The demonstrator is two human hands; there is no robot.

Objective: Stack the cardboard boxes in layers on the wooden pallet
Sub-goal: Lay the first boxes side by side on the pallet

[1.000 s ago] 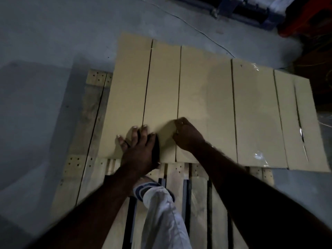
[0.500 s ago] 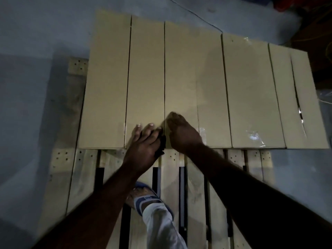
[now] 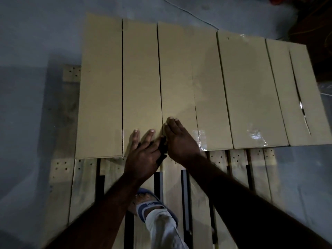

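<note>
Several long flat cardboard boxes lie side by side in one row across the far half of the wooden pallet (image 3: 84, 177). My left hand (image 3: 143, 155) lies flat with straight fingers on the near end of the second box from the left (image 3: 141, 78). My right hand (image 3: 179, 139) presses flat on the near end of the third box (image 3: 177, 78), right beside the left hand at the seam between the two boxes. The rightmost box (image 3: 305, 97) has a split seam with clear tape.
My foot in a blue and white sandal (image 3: 152, 205) stands on the bare pallet slats near me. Dark gaps run between the slats. Grey concrete floor (image 3: 27, 105) surrounds the pallet. A thin cable (image 3: 197, 17) runs across the floor behind the boxes.
Both hands stayed at the seam between the second and third box. The fingers have straightened and lie flatter on the box tops. The view moved a little closer.
</note>
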